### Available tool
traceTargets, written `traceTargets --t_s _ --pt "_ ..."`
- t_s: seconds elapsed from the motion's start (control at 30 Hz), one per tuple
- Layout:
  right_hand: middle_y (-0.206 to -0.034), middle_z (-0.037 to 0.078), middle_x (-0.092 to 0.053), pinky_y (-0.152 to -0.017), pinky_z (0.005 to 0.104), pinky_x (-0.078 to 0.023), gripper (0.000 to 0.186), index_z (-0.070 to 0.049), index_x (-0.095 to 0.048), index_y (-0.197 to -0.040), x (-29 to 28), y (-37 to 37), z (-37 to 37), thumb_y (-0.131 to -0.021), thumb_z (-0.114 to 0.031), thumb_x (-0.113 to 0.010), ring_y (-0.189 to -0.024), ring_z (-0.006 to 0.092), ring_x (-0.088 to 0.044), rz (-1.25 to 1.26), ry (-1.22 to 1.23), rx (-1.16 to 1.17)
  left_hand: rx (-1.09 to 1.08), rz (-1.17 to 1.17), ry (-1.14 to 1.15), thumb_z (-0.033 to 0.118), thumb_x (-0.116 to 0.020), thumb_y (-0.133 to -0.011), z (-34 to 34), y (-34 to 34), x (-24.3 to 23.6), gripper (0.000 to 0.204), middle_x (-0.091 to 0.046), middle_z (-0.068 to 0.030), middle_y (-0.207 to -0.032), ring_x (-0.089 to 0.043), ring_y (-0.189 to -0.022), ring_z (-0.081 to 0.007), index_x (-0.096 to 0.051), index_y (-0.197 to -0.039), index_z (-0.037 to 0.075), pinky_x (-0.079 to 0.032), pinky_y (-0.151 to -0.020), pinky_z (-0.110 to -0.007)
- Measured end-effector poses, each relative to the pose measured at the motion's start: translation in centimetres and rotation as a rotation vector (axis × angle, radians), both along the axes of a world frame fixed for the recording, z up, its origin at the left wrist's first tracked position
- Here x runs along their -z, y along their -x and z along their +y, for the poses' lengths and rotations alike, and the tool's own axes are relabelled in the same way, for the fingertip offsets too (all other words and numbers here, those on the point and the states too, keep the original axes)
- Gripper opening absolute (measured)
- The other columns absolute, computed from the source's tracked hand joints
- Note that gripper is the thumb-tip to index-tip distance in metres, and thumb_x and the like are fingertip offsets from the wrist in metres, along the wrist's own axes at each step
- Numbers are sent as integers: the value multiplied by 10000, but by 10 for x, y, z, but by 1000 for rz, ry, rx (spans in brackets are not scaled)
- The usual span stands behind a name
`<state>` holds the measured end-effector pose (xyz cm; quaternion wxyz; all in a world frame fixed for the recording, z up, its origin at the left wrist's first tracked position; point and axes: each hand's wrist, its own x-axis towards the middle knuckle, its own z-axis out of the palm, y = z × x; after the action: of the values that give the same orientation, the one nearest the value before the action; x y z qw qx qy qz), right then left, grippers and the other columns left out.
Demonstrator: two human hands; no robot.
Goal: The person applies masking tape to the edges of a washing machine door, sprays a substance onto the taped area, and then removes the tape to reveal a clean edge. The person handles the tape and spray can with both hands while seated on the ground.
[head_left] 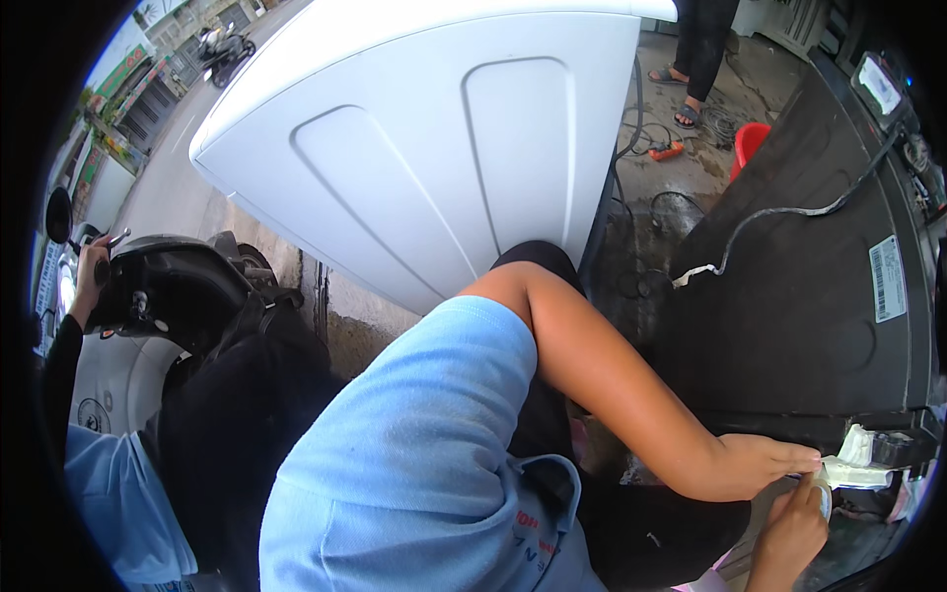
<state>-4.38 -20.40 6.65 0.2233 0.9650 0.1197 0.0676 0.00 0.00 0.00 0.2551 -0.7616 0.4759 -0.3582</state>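
My left arm, in a light blue sleeve, reaches across to the right. At its end, my left hand is closed, its fingertips pinching the near end of a pale tape-like strip. Just below, my right hand comes up from the lower edge with thumb and fingers pressed together at the same end. A curved white edge, perhaps of a tape roll, shows beside the right fingers. The strip lies along the bottom corner of a dark appliance panel, next to a black block and a crumpled pale wrapping.
A large white appliance stands ahead. A grey cable runs over the dark panel. Beyond are a red bucket, an orange tool and a person's sandalled feet. At left, another person's hand grips a motorbike.
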Motion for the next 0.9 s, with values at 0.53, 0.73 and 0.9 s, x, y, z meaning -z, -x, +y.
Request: traceTargets --t_s 0.53,0.73,0.9 --pt "-1137 293 -700 -840 534 -553 472 -9 -617 -1331 -58 -32 -42 -945 -265 -706 -1015 487 -682 440 -390 -210 52 2 -322 594 -344 -1089 -64 -22 -16 731 -606 -87 -1467 -481 -1428 -233 -532 -1514 29 -230 -1252 -377" --pt "-1217 262 -669 -887 486 -546 527 -46 -596 -1372 -73 -69 -54 -884 -159 -758 -1083 454 -667 679 -496 -188 1 -55 -481 574 -344 -1085 -71 -38 -10 717 -578 -65 -1508 -440 -1469 -280 -541 -1505 27 -163 -1291 -442" --pt "-1215 222 -674 -950 388 -547 520 -114 -626 -1359 -76 -93 -71 -868 -182 -785 -1074 323 -695 725 -463 -135 -94 5 -287 416 -336 -1076 -112 -50 24 615 -535 -43 -1558 -402 -1499 -256 -562 -1497 29 -36 -1313 -557"
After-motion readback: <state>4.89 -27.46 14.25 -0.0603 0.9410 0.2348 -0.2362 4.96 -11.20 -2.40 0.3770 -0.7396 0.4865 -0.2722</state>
